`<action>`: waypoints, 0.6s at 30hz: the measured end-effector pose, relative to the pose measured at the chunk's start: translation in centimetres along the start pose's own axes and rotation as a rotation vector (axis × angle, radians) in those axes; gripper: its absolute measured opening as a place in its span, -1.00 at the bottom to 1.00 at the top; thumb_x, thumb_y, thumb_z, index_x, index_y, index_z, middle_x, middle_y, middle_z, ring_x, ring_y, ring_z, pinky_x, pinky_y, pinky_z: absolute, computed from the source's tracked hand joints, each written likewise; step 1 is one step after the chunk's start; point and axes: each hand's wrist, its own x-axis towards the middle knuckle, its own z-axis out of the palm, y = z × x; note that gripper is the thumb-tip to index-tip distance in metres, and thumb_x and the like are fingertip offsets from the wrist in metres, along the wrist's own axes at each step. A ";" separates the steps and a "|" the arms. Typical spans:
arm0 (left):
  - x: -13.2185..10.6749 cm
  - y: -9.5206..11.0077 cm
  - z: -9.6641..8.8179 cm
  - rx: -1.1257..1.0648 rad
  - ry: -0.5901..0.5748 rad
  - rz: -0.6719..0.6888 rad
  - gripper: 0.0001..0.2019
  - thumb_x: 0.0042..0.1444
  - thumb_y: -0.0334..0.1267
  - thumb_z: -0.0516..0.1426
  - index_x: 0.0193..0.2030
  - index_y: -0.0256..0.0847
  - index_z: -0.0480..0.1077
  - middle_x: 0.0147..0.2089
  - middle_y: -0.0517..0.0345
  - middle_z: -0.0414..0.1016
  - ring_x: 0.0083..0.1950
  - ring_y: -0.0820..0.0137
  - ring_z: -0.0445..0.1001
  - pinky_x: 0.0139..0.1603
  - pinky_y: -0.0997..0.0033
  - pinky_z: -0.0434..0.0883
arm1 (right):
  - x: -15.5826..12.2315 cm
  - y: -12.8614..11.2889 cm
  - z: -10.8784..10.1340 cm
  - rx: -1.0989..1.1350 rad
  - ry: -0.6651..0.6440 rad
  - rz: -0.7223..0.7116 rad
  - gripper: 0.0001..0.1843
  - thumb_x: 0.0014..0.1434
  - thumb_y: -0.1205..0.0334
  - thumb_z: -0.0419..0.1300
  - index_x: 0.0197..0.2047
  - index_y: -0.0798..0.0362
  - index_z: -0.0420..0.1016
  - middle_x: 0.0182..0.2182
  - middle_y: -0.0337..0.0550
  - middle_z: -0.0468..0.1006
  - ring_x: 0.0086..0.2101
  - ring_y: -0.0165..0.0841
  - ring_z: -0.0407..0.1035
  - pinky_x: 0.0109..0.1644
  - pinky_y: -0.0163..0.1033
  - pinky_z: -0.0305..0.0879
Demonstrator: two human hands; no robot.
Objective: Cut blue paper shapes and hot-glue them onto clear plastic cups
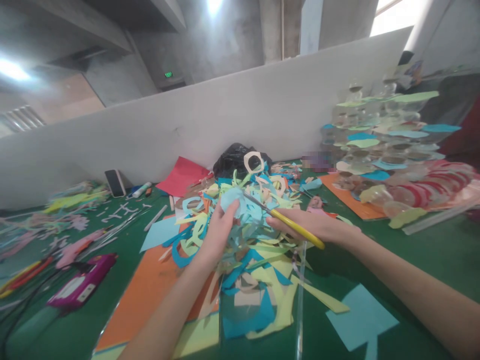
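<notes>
Between the fingers of my left hand (pixel 224 220) is a light blue piece of paper (pixel 231 198) with a rounded edge. My right hand (pixel 296 222) grips a pair of scissors (pixel 290 225) with yellow handles. Their blades point left, close to the paper's right edge; whether they touch it I cannot tell. Below and around both hands lies a heap of paper scraps (pixel 275 300) in blue, yellow-green and cream. A light blue paper sheet (pixel 362 317) with a cut-out strip rests at the lower right.
Orange paper (pixel 144 287) lies front left on the green table (pixel 318 330). A purple device (pixel 82 282) with a cable and a pink glue gun (pixel 80 247) are further left. A phone (pixel 115 183) leans on the wall. Stacked clear cups (pixel 360 160) with paper layers stand right.
</notes>
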 end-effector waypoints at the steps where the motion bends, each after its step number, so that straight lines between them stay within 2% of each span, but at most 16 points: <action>1: 0.0 -0.1 0.0 0.016 -0.010 0.009 -0.66 0.07 0.03 0.21 -0.10 -0.10 0.42 -0.25 0.18 0.47 -0.35 0.43 0.41 -0.29 0.44 0.43 | 0.0 -0.1 0.0 0.006 -0.002 0.002 -0.46 0.29 -0.34 -0.12 -0.31 -0.02 0.26 -0.41 -0.24 0.46 -0.43 -0.34 0.29 -0.34 -0.25 0.16; 5: 0.0 -0.2 -0.1 0.089 -0.050 0.029 -0.68 0.06 0.04 0.21 -0.14 -0.10 0.42 -0.28 0.20 0.45 -0.34 0.41 0.41 -0.33 0.45 0.40 | -0.1 -0.6 -0.1 0.037 0.000 0.049 -0.45 0.27 -0.35 -0.10 -0.34 -0.02 0.30 -0.41 -0.23 0.47 -0.44 -0.34 0.30 -0.38 -0.27 0.15; 9: -0.1 0.0 -0.4 0.129 -0.072 0.029 -0.68 0.06 0.06 0.21 -0.17 -0.09 0.42 -0.27 0.20 0.44 -0.34 0.40 0.41 -0.30 0.44 0.41 | 0.5 0.2 0.0 0.043 0.026 0.101 -0.39 0.21 -0.40 -0.06 -0.43 0.00 0.34 -0.48 -0.24 0.46 -0.47 -0.36 0.29 -0.41 -0.28 0.11; 13: -0.1 0.2 -0.3 0.083 -0.067 0.034 -0.67 0.06 0.05 0.21 -0.12 -0.08 0.41 -0.23 0.18 0.44 -0.31 0.41 0.41 -0.28 0.44 0.43 | 0.9 1.0 0.0 0.081 0.054 0.143 -0.34 0.11 -0.48 0.00 -0.52 0.00 0.24 -0.62 -0.33 0.32 -0.57 -0.42 0.16 -0.48 -0.29 0.00; 15: -0.1 0.3 -0.2 0.048 -0.058 0.054 -0.64 0.05 0.02 0.22 -0.08 -0.09 0.38 -0.18 0.15 0.45 -0.29 0.40 0.42 -0.31 0.45 0.43 | 0.8 0.8 -0.4 0.098 0.076 0.141 -0.33 0.08 -0.50 0.02 -0.53 0.00 0.19 -0.64 -0.35 0.26 -0.57 -0.43 0.14 -0.49 -0.29 -0.02; 18: -0.2 0.5 0.1 0.023 -0.020 0.079 -0.62 0.02 -0.01 0.23 -0.08 -0.12 0.36 -0.16 0.11 0.47 -0.28 0.40 0.43 -0.36 0.48 0.42 | 0.3 0.1 -0.9 0.119 0.073 0.146 -0.34 0.09 -0.50 0.01 -0.47 0.00 0.23 -0.59 -0.32 0.31 -0.55 -0.41 0.20 -0.49 -0.29 0.02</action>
